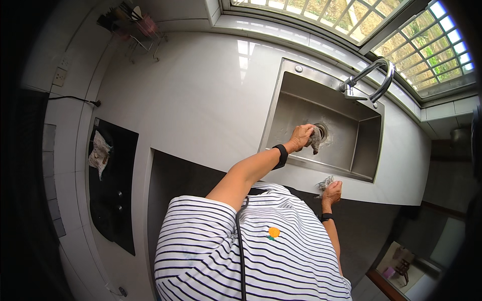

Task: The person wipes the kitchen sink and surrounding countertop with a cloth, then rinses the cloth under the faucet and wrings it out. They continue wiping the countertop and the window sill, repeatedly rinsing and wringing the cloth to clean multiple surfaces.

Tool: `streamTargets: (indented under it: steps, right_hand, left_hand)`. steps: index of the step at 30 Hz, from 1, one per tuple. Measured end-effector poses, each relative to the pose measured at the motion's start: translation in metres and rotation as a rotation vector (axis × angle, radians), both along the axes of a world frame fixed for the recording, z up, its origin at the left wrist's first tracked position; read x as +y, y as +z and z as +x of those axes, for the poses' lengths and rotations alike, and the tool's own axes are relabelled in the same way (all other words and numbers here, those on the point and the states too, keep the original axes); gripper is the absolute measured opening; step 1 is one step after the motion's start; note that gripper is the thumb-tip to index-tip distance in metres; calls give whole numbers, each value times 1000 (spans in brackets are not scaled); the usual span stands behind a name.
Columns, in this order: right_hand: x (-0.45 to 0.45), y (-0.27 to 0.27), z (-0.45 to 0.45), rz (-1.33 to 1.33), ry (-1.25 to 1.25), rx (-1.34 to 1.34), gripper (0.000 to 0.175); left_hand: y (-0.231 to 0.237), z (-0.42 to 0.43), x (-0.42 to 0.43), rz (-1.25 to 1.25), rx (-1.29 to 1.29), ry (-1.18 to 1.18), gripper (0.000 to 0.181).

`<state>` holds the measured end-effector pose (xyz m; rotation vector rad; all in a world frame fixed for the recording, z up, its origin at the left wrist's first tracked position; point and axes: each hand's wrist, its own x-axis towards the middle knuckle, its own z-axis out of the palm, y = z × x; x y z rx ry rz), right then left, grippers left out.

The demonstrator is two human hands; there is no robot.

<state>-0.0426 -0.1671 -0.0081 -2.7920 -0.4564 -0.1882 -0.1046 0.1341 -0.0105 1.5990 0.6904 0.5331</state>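
My left hand (301, 137) reaches over the stainless steel sink (273, 120) and grips a grey-brown, bunched cloth (315, 140). Part of that cloth hangs from the fingers above the drain (321, 130). Closer to my body, my right hand (332, 191) is closed on a crumpled grey-white cloth (326, 183) at the counter's front edge. A chrome faucet (386, 81) arches at the sink's far right; whether water runs cannot be told. Wet-looking patches show around the drain.
A black cooktop (116, 188) lies to the left with another rumpled cloth (99, 154) on it. A wire utensil rack (145, 37) stands at the back left of the white countertop (196, 94). Barred windows (339, 19) are behind the sink. A black cable runs down my striped shirt.
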Motion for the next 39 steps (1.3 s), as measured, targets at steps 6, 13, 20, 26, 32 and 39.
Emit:
streamTargets:
  steps: [6,13,20,26,32,39]
  right_hand:
    - [-1,1,-2,57,39,-57,20]
    - [-1,3,-3,97,50,-69,19]
    - [3,3,-4,59,25,-59,18]
    - [9,2,-4,-17,-51,-41,19]
    - [15,4,-6,-100,-100,-52,19]
    - [20,1,-5,-151,-168,-63,18]
  left_hand:
    - [27,-22,82,415,384,-33,31]
    - [75,-150,219,395,332,612,34]
    - [55,-321,326,553,539,1061,27]
    - [-4,-366,326,517,703,802,37]
    - [-6,-297,333,672,945,850,24]
    - [0,-146,293,855,677,433,16]
